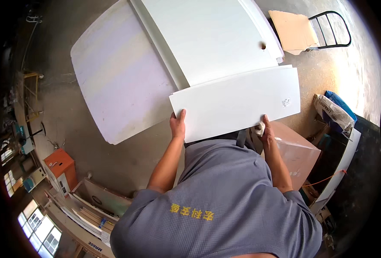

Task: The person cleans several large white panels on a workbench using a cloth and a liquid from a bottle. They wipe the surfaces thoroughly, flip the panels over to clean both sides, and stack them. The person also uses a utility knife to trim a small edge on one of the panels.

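Left hand [178, 125] and right hand [268, 130] grip a white panel [238, 103] at frame center, apparently steadying it; shifting it calls for even support, underside grip unclear.

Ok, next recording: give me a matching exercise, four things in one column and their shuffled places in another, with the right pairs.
Things
1. Long white rectangular panel
2. Boxy orange cabinet
3. Flat tan sheet
4. Small crumpled white wad

Places
A. Upper right of the view
B. Only at the right hand
C. Held by left hand and right hand
D. Lower left of the view

Pairs: 1-C, 2-D, 3-A, 4-B
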### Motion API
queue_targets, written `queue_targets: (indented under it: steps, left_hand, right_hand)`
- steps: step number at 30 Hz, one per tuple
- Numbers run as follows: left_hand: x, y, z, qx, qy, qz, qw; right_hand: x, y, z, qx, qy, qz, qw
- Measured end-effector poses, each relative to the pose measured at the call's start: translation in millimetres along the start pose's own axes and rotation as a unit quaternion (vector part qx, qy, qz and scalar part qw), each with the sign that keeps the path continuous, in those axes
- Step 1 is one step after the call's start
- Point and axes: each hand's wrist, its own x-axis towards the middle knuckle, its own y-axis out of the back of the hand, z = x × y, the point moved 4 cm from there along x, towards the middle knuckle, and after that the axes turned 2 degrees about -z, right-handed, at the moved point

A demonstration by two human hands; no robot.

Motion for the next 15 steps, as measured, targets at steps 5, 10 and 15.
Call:
queue_targets:
  steps: [5,10,15]
  left_hand:
    - [-4,-15,3,-0.069,0.048,-0.003,0.997]
    - [10,-9,7,0.002,0.072,0.018,0.997]
    - [26,-13,10,0.004,0.065,0.05,0.997]
  right_hand:
    - [11,-5,-41,-0.12,-0.027,-0.008,0.992]
    - [31,-17,-50,-0.149,-0.054,-0.002,0.987]
    - [28,-42,-67,-0.184,-0.097,-0.028,0.978]
